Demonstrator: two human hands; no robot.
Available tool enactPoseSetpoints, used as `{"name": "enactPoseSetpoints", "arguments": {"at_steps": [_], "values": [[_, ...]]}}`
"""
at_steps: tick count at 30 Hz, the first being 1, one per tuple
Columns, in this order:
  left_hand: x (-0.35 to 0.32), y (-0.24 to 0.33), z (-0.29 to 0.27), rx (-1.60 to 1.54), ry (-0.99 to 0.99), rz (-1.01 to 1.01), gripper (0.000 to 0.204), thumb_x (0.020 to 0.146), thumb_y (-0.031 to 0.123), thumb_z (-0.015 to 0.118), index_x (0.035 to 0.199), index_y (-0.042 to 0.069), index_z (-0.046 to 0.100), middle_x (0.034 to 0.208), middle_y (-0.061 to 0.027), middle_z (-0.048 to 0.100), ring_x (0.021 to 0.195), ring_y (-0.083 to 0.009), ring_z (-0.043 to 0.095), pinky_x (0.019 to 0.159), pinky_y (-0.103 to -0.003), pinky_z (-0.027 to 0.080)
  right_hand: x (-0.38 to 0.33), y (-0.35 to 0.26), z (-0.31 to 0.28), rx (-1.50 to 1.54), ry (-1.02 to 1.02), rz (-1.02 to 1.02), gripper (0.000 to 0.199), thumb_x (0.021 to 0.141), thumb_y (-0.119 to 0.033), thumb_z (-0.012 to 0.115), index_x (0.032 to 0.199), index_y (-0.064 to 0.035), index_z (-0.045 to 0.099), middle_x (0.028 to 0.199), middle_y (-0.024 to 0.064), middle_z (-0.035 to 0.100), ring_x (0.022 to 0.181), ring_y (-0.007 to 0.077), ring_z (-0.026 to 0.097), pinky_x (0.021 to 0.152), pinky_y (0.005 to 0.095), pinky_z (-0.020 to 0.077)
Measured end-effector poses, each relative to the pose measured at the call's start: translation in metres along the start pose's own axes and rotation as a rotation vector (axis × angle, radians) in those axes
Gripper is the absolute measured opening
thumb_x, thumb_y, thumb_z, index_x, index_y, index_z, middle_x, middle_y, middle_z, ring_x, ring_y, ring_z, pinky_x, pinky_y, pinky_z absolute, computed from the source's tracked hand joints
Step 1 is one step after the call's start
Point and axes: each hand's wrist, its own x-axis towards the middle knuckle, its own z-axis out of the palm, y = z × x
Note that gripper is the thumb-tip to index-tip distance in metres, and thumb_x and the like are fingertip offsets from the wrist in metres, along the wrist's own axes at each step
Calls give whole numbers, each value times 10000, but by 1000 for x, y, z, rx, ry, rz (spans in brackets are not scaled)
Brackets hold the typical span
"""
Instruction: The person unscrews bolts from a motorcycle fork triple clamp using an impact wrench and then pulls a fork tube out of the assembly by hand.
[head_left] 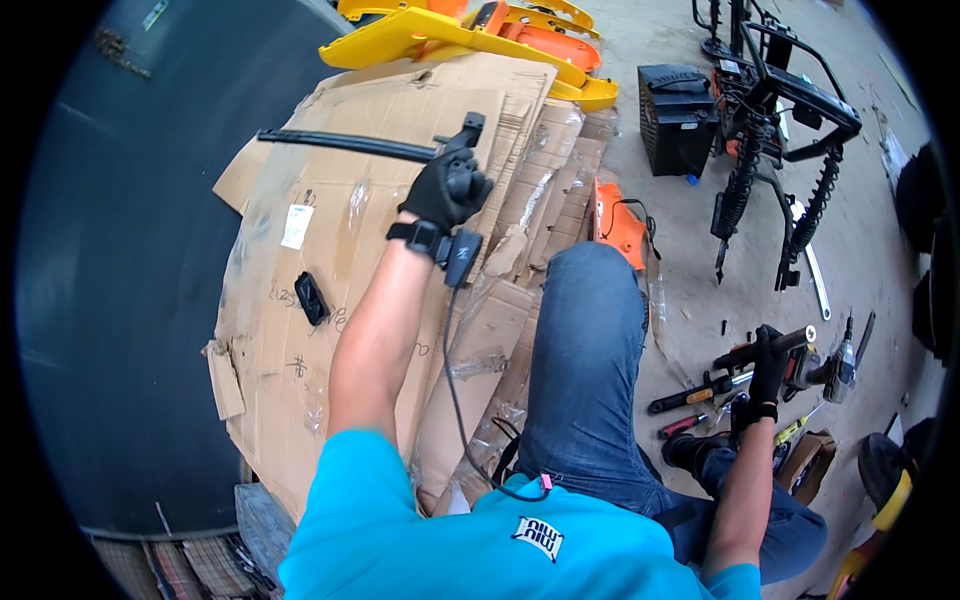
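My left hand (448, 190), in a black glove, is closed at the right end of a long black metal bar (345, 143). That bar lies over the stacked cardboard, with a bracket-like end (472, 125) showing past my fingers. A small black part (311, 298) rests on the cardboard near my left forearm. On the right, low over the floor, my right hand (768, 366), also gloved, is wrapped around a dark cylindrical piece with a round metal end (808, 336). Beneath and beside it are a torque-wrench-like tool (690, 397), a red-handled screwdriver (683, 426) and a power drill (838, 372).
Flattened cardboard (270, 245) covers the left side beside a large dark panel (130, 250). Yellow and orange body panels (470, 45) lie beyond it. A black vehicle frame with springs (770, 120) stands at the far right, near a black box (677, 120). An orange part (620, 225) sits beyond my knee.
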Motion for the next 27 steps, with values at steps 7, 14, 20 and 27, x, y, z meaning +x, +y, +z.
{"name": "enactPoseSetpoints", "arguments": {"at_steps": [7,14,20,27], "values": [[-4,13,2,-1566,14,-772,160,968,156,595,1081,43,600,788,-14,601,677,-128,615,738,-324,582,12,15,-23,49,47,-16,303,912,-187,698,1146,-14,616,973,33,630,900,136,589,819,314,481],[16,100,41,-1803,-475,-537,292,1009,140,502,1212,-55,580,949,-42,641,756,-156,619,787,-327,550,14,-4,-18,3,148,1,267,909,-258,709,978,-12,629,749,23,617,677,132,606,609,294,496],[21,203,103,-1427,-514,-676,280,1003,220,532,1109,-32,594,755,-8,584,593,-117,534,657,-257,472,43,-4,-24,67,46,309,379,955,-314,641,732,-8,606,565,68,584,462,182,550,465,327,436],[4,220,159,-1540,-799,-903,225,932,135,649,1108,-5,641,836,-69,639,735,-160,634,682,-303,546,71,100,7,-250,14,419,459,858,-422,663,755,24,676,705,205,671,696,334,681,654,431,524]]}}
